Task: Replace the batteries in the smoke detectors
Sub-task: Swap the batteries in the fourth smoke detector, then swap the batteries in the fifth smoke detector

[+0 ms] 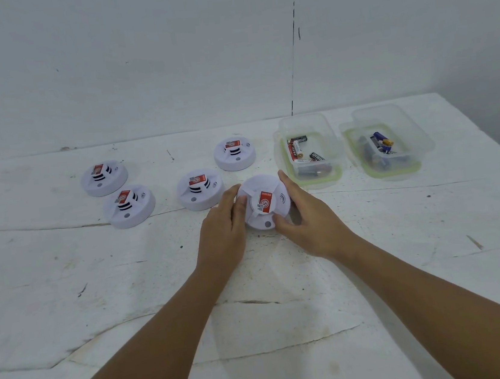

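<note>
We read part of a brand, "EREADY", on a black battery (298, 140) in the left tub (310, 178). Each detector (264, 201) carries a red label (265, 202) with a white circled mark like an "S"; its small print is too fine for us.

Round white plastic smoke detector with red label (263, 201), tilted up off the table, face toward camera. Four more white round detectors with red labels lie flat: far left (104, 178), front left (129, 206), middle (200, 189), back (234, 153). Black-and-red AA batteries (299, 148) in the left clear plastic tub (305, 122); blue batteries (381, 141) in the right clear tub (381, 111).
</note>
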Demonstrator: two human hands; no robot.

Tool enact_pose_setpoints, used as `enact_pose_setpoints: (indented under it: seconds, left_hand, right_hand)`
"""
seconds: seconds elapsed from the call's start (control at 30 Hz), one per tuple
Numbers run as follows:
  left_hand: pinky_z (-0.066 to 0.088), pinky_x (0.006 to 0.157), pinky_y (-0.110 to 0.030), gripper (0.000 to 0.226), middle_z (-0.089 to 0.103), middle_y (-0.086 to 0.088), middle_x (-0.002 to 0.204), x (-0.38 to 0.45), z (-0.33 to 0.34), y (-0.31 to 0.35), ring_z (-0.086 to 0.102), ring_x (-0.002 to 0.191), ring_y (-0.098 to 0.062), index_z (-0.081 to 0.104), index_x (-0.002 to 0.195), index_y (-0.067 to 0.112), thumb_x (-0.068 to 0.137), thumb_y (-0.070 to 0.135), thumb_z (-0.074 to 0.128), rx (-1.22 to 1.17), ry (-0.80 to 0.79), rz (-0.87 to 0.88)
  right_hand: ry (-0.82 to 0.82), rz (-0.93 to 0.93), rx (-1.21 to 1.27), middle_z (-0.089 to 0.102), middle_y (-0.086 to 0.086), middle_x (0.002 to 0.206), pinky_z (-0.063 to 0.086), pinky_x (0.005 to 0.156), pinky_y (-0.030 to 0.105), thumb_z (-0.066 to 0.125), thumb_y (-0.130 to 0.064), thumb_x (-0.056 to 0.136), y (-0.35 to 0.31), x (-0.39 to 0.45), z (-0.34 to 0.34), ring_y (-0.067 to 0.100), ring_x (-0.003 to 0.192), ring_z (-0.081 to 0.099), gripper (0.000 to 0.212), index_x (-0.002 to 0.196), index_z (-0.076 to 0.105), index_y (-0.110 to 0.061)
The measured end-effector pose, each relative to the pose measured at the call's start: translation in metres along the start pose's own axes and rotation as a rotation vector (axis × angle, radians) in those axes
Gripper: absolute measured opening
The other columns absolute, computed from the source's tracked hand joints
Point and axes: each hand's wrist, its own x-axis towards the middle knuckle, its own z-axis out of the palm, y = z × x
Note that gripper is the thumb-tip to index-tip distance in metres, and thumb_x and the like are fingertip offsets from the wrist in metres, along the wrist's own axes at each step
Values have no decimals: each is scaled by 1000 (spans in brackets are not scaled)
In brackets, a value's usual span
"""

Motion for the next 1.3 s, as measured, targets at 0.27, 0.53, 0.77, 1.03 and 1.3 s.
enact_pose_setpoints:
  seconds: [0.27,0.53,0.77,1.03,1.3]
  left_hand:
    - [42,69,-9,41,72,5,111,0,0,-1,65,89,-9,56,143,26,111,42,35,-1,2,7]
    - [43,78,-5,38,70,12,119,-1,2,1,64,106,-6,56,141,27,111,39,37,-25,-4,20]
    - [48,87,-12,35,68,13,119,-3,2,3,63,109,-3,59,138,25,111,36,40,-49,10,32]
    - [49,82,-10,26,71,15,112,-12,-5,7,64,102,2,64,130,26,110,30,49,-135,138,-6]
    - [53,83,-16,29,72,13,117,8,-56,11,66,102,-1,65,134,23,107,31,55,-247,260,-60]
  right_hand:
    - [2,0,5,43,-15,159,49,109,37,62,-49,89,2,1,0,5,134,50,95,167,11,-31]
    - [18,-6,17,40,-14,163,45,115,39,60,-49,87,4,1,1,5,144,43,94,166,14,-29]
    - [32,-52,22,40,-11,163,43,118,42,69,-37,95,7,1,1,9,147,41,87,165,20,-26]
    - [28,-155,82,44,-22,154,40,118,30,71,-35,97,6,1,0,-2,142,42,75,161,33,-25]
    - [83,-245,164,57,-10,134,46,102,24,63,-41,102,-26,32,16,4,122,56,54,152,48,-29]
